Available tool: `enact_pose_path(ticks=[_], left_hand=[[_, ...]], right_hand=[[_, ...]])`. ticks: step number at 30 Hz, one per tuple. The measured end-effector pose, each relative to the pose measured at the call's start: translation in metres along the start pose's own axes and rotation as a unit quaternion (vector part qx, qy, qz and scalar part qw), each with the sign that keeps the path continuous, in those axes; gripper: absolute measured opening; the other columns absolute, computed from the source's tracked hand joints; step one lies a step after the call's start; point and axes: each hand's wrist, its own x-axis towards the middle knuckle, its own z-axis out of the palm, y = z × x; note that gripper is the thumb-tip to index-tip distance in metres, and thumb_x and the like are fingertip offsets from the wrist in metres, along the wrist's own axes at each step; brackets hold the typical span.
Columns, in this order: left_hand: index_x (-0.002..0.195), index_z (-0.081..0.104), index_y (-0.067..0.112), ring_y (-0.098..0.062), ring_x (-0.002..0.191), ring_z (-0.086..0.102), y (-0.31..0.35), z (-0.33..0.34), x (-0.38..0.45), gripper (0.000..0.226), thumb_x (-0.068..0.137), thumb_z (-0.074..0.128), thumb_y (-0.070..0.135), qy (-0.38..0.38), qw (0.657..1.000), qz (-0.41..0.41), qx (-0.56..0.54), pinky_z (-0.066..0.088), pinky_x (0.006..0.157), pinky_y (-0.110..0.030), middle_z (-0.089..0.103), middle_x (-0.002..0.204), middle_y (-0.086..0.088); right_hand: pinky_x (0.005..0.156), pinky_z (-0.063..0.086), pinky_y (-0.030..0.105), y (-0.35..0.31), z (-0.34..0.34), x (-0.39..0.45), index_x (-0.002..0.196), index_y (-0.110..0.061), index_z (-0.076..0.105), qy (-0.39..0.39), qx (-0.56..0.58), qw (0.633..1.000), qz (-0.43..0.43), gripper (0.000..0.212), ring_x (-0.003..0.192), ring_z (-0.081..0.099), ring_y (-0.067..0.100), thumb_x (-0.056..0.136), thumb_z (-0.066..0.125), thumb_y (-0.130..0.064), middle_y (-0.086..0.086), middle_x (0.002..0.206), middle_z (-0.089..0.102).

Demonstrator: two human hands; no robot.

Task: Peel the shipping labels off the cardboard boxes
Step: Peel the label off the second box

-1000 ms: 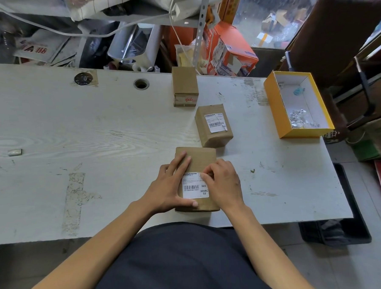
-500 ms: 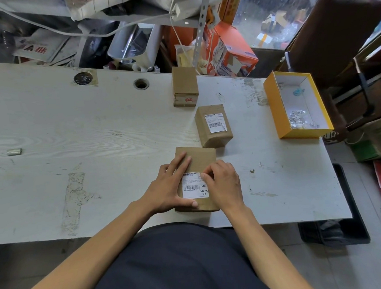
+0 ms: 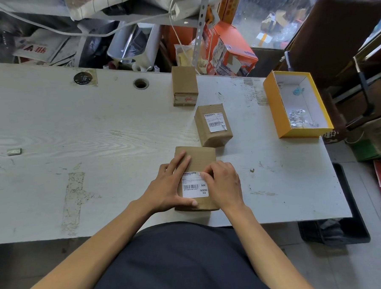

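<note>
A brown cardboard box lies at the table's near edge, a white shipping label stuck to its top. My left hand presses flat on the box's left side, fingers straight and thumb along the near edge. My right hand has its fingers curled at the label's upper right corner and picks at it. A second box just behind carries its own label. A third box stands farther back with no label showing on top.
The white wood-grain table has a cable hole and a small metal cylinder at the left. An open yellow box holding crumpled scraps sits at the right. Cluttered boxes and bags crowd behind the table.
Both hands stay on the near box. My right fingertips have shifted slightly at the label's upper right corner.
</note>
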Motion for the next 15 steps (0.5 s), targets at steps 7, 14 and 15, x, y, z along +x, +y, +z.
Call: enact_pose_path(ticks=[7,14,15], left_hand=[[0.153,-0.006,0.041,-0.022,0.138,0.018,0.0000,-0.0006,-0.0011,0.127,0.059,0.073,0.074,0.002,1.000,0.000,-0.001,0.052,0.087,-0.048,-0.020,0.153,0.033],[0.153,-0.006,0.041,-0.022,0.137,0.018,0.0005,-0.0008,-0.0008,0.127,0.059,0.073,0.075,0.000,1.000,0.001,0.002,0.053,0.087,-0.049,-0.021,0.153,0.034],[0.153,-0.006,0.041,-0.021,0.137,0.018,0.0006,-0.0009,-0.0008,0.127,0.059,0.073,0.075,-0.001,1.000,0.000,0.002,0.052,0.088,-0.049,-0.021,0.153,0.034]], right_hand=[[0.070,0.034,0.026,-0.0006,-0.0009,-0.0005,0.075,-0.022,0.055,0.001,0.005,1.000,0.003,0.018,0.086,0.045,0.012,0.089,0.064,-0.029,-0.013,0.080,0.052],[0.069,0.034,0.027,-0.0010,-0.0018,-0.0007,0.076,-0.021,0.056,-0.003,0.004,1.000,0.004,0.017,0.086,0.047,0.013,0.090,0.063,-0.029,-0.013,0.079,0.052],[0.069,0.034,0.027,-0.0012,-0.0019,-0.0008,0.076,-0.021,0.056,-0.003,0.005,1.000,0.005,0.018,0.086,0.046,0.013,0.090,0.063,-0.029,-0.013,0.079,0.052]])
